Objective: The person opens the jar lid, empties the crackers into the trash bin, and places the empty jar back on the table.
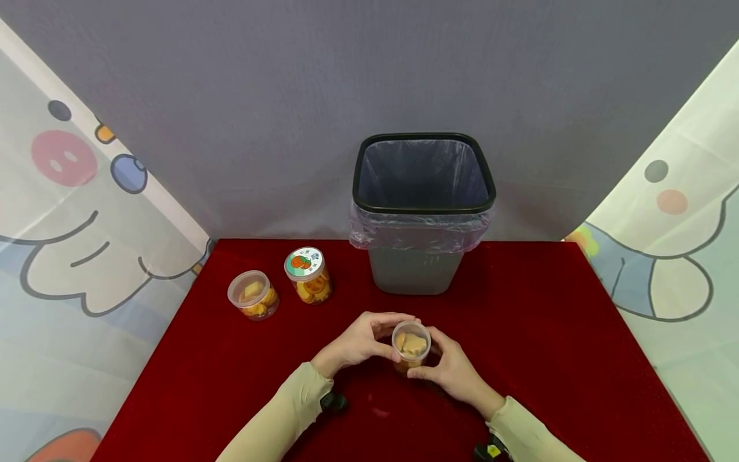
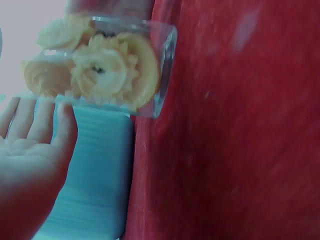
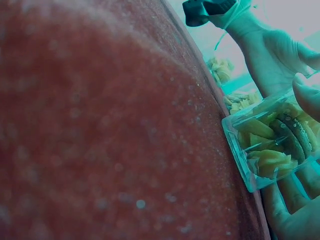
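A small clear plastic jar of cookies (image 1: 412, 343) is between the two hands near the front middle of the table. Its round top has a pale translucent rim, and piped-swirl cookies (image 2: 105, 70) show through its wall in the left wrist view. My left hand (image 1: 369, 337) holds it near the top, thumb in front and fingers behind. From the other side my right hand (image 1: 453, 369) grips the jar's body, its thumb low at the front. In the right wrist view the right fingers (image 3: 295, 200) wrap under the jar's far side, and some dark cookies (image 3: 292, 135) show inside.
Two more cookie jars stand at the left: one with a pale translucent top (image 1: 253, 295) and one with a printed lid (image 1: 308, 276). Behind the hands is a grey waste bin (image 1: 416, 269) with a black rim and plastic liner. Red cloth (image 1: 548, 340) covers the table.
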`<act>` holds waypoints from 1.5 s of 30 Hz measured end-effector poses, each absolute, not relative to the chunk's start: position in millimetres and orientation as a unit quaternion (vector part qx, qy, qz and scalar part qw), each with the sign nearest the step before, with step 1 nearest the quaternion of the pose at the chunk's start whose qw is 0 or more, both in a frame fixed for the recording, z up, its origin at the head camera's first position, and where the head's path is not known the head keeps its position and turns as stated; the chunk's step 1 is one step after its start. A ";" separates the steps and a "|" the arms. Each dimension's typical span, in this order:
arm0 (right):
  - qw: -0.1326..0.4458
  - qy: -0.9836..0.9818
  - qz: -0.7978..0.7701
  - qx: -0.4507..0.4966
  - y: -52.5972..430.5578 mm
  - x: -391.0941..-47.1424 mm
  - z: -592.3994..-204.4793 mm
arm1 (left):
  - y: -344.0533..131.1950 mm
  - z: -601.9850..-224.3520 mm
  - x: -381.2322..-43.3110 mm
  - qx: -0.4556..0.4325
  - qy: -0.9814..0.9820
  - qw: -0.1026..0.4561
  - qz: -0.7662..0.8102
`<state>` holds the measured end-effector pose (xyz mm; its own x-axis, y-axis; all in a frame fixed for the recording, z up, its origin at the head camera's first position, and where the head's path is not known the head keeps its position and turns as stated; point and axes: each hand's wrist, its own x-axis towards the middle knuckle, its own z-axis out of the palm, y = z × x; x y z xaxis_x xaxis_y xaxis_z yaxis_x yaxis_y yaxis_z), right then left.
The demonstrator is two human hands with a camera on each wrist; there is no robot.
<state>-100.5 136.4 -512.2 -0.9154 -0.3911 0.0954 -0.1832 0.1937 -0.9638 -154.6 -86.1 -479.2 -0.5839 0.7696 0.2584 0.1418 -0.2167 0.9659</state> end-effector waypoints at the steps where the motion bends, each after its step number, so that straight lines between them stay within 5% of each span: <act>1: 0.085 0.768 -0.607 -0.187 136.6 -100.5 -512.8 | -85.8 -479.7 -152.8 0.388 0.582 0.227 0.678; 28: 0.092 0.765 -0.608 -0.193 134.2 -92.0 -479.0 | -70.5 -464.1 -101.4 0.296 0.631 0.070 0.714; 37: 0.080 0.759 -0.613 -0.204 134.2 -93.7 -487.6 | -62.5 -463.5 -90.3 0.266 0.661 0.000 0.702; 45: 0.067 0.762 -0.610 -0.207 137.3 -101.9 -516.9 | -61.8 -463.5 -86.2 0.250 0.667 -0.007 0.702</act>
